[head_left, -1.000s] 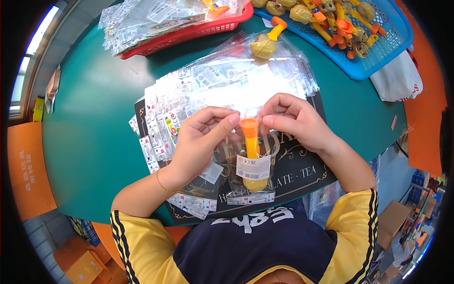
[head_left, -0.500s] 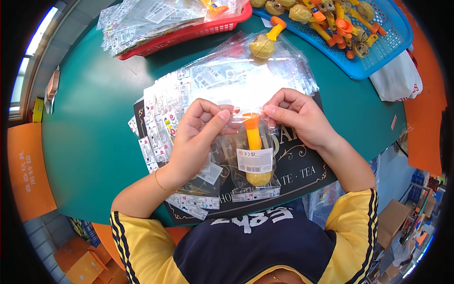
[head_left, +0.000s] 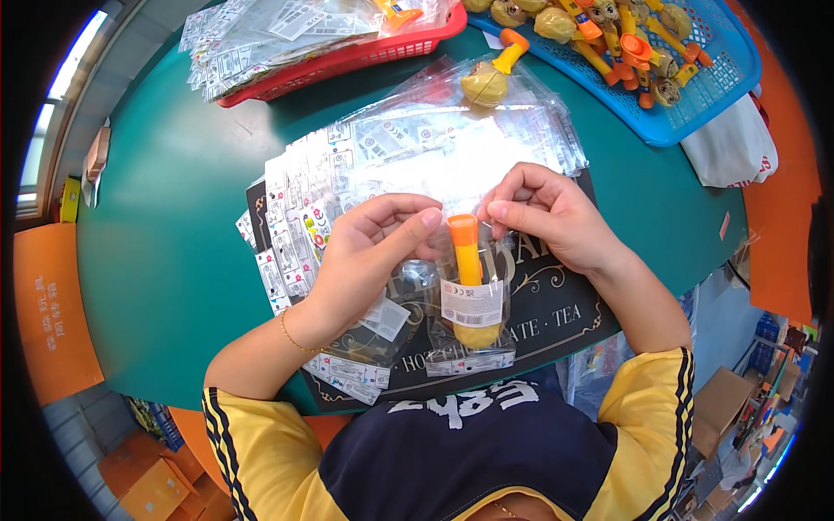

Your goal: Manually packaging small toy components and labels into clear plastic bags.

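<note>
Between my hands a clear plastic bag (head_left: 492, 276) lies on the dark printed placemat (head_left: 556, 326). Inside it is a toy (head_left: 469, 260) with a yellow stick, an orange flared end facing away from me and a round gold head facing me. A white label covers part of the toy. My left hand (head_left: 382, 243) is closed, thumb and forefinger together at the bag's far left corner. Thumb and forefinger of my right hand (head_left: 543, 213) pinch its far right edge. Another bagged piece (head_left: 369, 334) lies partly under my left forearm.
Overlapping flat clear bags (head_left: 382, 148) spread beyond my hands, with a loose gold-headed toy (head_left: 486, 82) on top. A red basket (head_left: 347, 65) of bags stands far left; a blue basket (head_left: 669, 130) of similar toys, far right. Beneath is a green table (head_left: 174, 226).
My left fingertips have shifted slightly right, nearer the bag's mouth. The bag and toy have slid a little toward me. My right hand stays nearly in place.
</note>
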`<act>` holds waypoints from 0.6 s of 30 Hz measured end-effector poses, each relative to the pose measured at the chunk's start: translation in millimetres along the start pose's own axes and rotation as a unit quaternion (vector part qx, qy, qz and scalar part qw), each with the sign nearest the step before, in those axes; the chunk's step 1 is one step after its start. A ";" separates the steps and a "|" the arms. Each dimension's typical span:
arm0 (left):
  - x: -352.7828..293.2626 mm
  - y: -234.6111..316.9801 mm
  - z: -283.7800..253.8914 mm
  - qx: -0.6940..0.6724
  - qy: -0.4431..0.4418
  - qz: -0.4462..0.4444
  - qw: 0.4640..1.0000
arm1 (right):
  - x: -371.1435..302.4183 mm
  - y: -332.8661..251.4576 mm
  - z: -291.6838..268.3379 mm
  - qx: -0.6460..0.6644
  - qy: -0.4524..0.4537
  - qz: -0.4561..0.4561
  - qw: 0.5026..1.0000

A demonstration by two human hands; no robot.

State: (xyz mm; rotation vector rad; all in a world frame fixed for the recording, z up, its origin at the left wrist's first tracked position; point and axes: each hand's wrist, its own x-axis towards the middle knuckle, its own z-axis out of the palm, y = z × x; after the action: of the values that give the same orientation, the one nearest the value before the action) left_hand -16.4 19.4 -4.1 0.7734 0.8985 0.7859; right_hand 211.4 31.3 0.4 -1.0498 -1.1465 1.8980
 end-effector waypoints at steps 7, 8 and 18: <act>1.9 -3.2 -3.9 0.017 0.014 0.032 0.999 | 1.0 -2.8 -6.2 -0.020 0.014 0.019 1.000; 2.0 -3.5 -3.8 0.017 0.014 0.032 0.999 | 0.9 -2.3 -6.9 -0.020 0.014 0.019 1.000; 1.4 5.8 5.4 0.017 -0.005 0.010 1.000 | 0.4 -2.4 -6.1 -0.044 -0.013 0.016 0.999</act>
State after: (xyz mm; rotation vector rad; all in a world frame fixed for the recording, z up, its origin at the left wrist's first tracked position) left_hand -12.6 22.1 2.4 0.8156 0.8988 0.7858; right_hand 216.9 34.8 0.7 -1.1007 -1.2440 1.9066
